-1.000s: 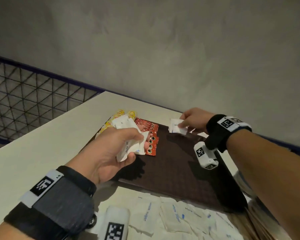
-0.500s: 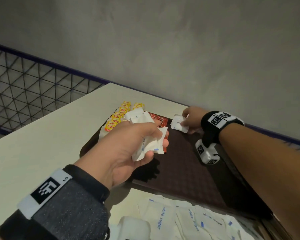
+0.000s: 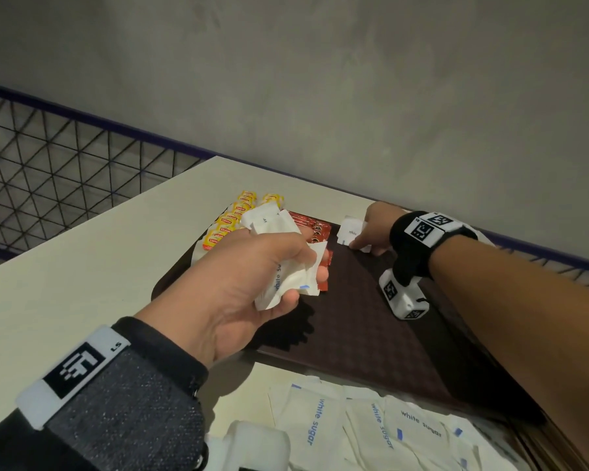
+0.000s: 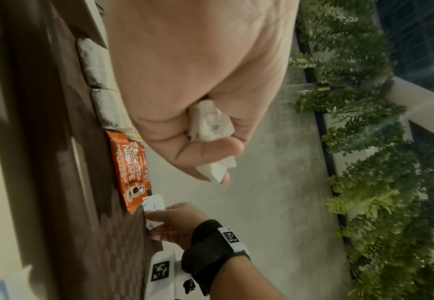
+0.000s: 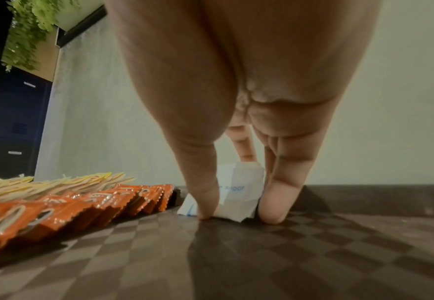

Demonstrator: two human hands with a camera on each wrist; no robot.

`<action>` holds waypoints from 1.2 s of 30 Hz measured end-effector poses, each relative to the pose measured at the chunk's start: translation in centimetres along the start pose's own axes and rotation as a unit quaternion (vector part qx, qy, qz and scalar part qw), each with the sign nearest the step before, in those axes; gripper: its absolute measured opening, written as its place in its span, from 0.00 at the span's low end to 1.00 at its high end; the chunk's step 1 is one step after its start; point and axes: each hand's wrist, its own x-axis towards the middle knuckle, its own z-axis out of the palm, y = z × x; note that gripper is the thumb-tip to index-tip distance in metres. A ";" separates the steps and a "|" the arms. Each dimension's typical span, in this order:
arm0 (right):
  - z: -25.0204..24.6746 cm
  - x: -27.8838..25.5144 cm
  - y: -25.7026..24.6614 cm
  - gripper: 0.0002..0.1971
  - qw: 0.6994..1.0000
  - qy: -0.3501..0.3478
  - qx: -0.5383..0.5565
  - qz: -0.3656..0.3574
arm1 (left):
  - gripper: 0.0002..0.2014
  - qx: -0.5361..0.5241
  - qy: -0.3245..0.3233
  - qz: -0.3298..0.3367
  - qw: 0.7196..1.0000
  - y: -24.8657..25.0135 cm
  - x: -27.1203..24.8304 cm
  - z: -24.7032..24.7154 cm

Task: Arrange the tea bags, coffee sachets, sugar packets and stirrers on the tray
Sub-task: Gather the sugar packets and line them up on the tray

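one white paper sugar packet (image 5: 239,194), flat and printed in blue, stands tilted at the far edge of the dark checker-textured tray (image 3: 371,321), just beside glossy orange coffee sachets (image 3: 315,229), with yellow tea bags (image 3: 232,219) beyond. right hand (image 3: 376,229) points its fingers down, thumb and fingertip pinching the packet's sides, tips touching the tray. left hand (image 3: 249,280) hovers over the tray, fingers curled tight around a crumpled bunch of packets (image 3: 276,229).

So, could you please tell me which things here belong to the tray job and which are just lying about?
Job: tray; tea bags; coffee sachets; bunch of sugar packets gripped by the left hand; single sugar packet pinched by the right hand; loose sugar packets on the table.
Lying about: wire fence; plants.
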 end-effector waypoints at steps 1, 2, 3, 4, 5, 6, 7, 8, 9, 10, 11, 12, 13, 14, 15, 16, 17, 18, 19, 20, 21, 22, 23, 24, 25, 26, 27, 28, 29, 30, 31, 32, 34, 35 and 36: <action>0.0 0.1 0.0 0.13 1.000 -0.002 0.002 -0.001 | 0.15 0.001 0.003 0.000 1.000 0.0 0.0 0.0; 0.0 0.2 -0.1 0.12 1.000 -0.001 0.001 0.000 | 0.14 0.002 0.004 0.000 1.000 -0.1 0.1 0.1; 0.0 0.3 -0.1 0.12 1.000 0.003 -0.003 0.001 | 0.14 0.003 0.006 -0.001 1.000 -0.1 0.1 0.1; -0.1 0.4 -0.2 0.11 1.000 0.008 -0.010 0.005 | 0.14 0.004 0.008 -0.001 1.000 -0.2 0.1 0.0; -0.1 0.5 -0.2 0.12 1.000 0.015 -0.013 0.008 | 0.14 0.005 0.009 -0.001 1.000 -0.2 0.1 0.0; -0.2 0.7 -0.3 0.13 1.000 0.019 -0.012 0.013 | 0.14 0.006 0.010 -0.001 1.000 -0.3 0.1 0.0; -0.2 0.8 -0.3 0.15 1.000 0.019 -0.008 0.017 | 0.14 0.007 0.011 -0.001 1.000 -0.3 0.1 -0.1; -0.1 0.9 -0.4 0.16 1.000 0.014 -0.002 0.018 | 0.14 0.008 0.011 -0.001 1.000 -0.3 0.1 0.0; -0.1 0.9 -0.5 0.14 1.000 0.006 0.007 0.017 | 0.14 0.009 0.011 -0.002 1.000 -0.3 0.1 -0.1; -0.1 0.9 -0.6 0.12 1.000 -0.003 0.014 0.019 | 0.14 0.011 0.010 -0.003 1.000 -0.3 0.2 -0.1; -0.1 1.0 -0.7 0.10 1.000 -0.007 0.018 0.019 | 0.14 0.012 0.009 -0.002 1.000 -0.4 0.2 -0.1; -0.2 1.0 -0.7 0.09 1.000 -0.008 0.019 0.020 | 0.14 0.013 0.007 -0.002 1.000 -0.4 0.2 -0.1; -0.2 0.9 -0.7 0.08 1.000 -0.007 0.020 0.020 | 0.14 0.015 0.006 -0.003 1.000 -0.4 0.3 -0.2; -0.2 0.9 -0.8 0.08 1.000 -0.006 0.021 0.020 | 0.14 0.018 0.005 -0.003 1.000 -0.5 0.3 -0.2; -0.3 0.8 -0.8 0.08 1.000 -0.005 0.019 0.019 | 0.14 0.020 0.004 -0.003 1.000 -0.5 0.3 -0.2; -0.3 0.8 -0.8 0.07 1.000 -0.004 0.016 0.019 | 0.13 0.021 0.003 -0.003 1.000 -0.5 0.3 -0.2; -0.3 0.8 -0.9 0.07 1.000 -0.003 0.014 0.018 | 0.13 0.021 0.003 -0.003 1.000 -0.4 0.3 -0.2; -0.2 0.7 -0.9 0.08 1.000 -0.004 0.016 0.018 | 0.13 0.022 0.002 -0.003 1.000 -0.4 0.3 -0.2; -0.2 0.7 -0.9 0.08 1.000 -0.004 0.018 0.015 | 0.14 0.022 0.002 -0.002 1.000 -0.4 0.3 -0.2; -0.1 0.7 -1.0 0.08 1.000 -0.004 0.022 0.012 | 0.14 0.022 0.003 -0.001 1.000 -0.4 0.4 -0.2; -0.1 0.6 -1.1 0.09 1.000 -0.004 0.028 0.009 | 0.14 0.021 0.004 -0.001 1.000 -0.5 0.4 -0.2; 0.0 0.6 -1.2 0.09 0.999 -0.005 0.034 0.007 | 0.14 0.020 0.005 0.000 1.000 -0.5 0.4 -0.3; 0.0 0.5 -1.2 0.09 0.999 -0.004 0.037 0.003 | 0.14 0.018 0.004 0.000 1.000 -0.5 0.4 -0.3; 0.0 0.5 -1.3 0.10 0.999 -0.004 0.039 0.001 | 0.14 0.017 0.005 0.001 1.000 -0.5 0.5 -0.4; 0.0 0.4 -1.3 0.10 0.999 -0.005 0.041 0.000 | 0.15 0.017 0.007 0.001 1.000 -0.5 0.5 -0.4; 0.0 0.4 -1.4 0.09 0.999 -0.008 0.044 0.000 | 0.15 0.016 0.010 0.001 1.000 -0.6 0.6 -0.4; 0.0 0.3 -1.4 0.09 0.999 -0.011 0.046 0.001 | 0.15 0.015 0.013 0.001 1.000 -0.6 0.6 -0.5; -0.1 0.1 -1.3 0.10 0.999 -0.014 0.047 0.001 | 0.16 0.015 0.016 0.000 1.000 -0.6 0.7 -0.5; -0.2 -0.1 -1.2 0.11 0.999 -0.014 0.045 0.001 | 0.17 0.014 0.019 0.000 1.000 -0.6 0.7 -0.5; -0.4 -0.4 -1.2 0.12 0.999 -0.010 0.041 0.002 | 0.17 0.012 0.022 0.000 1.000 -0.6 0.8 -0.6; -0.7 -0.9 -1.0 0.12 0.999 -0.002 0.036 0.001 | 0.17 0.009 0.024 -0.001 1.000 -0.6 0.8 -0.6; -1.0 -1.3 -0.9 0.12 0.999 0.009 0.031 -0.001 | 0.16 0.006 0.024 -0.001 1.000 -0.6 0.8 -0.6; -1.4 -2.3 -0.6 0.10 0.999 0.011 0.031 -0.013 | 0.15 0.002 0.024 -0.002 1.000 -0.5 0.8 -0.6; -1.5 -2.9 -0.6 0.09 0.999 -0.005 0.038 -0.023 | 0.15 0.001 0.025 -0.001 1.000 -0.4 0.7 -0.6; -1.4 -3.5 -0.6 0.07 0.998 -0.033 0.050 -0.034 | 0.16 0.000 0.025 -0.001 1.000 -0.4 0.6 -0.6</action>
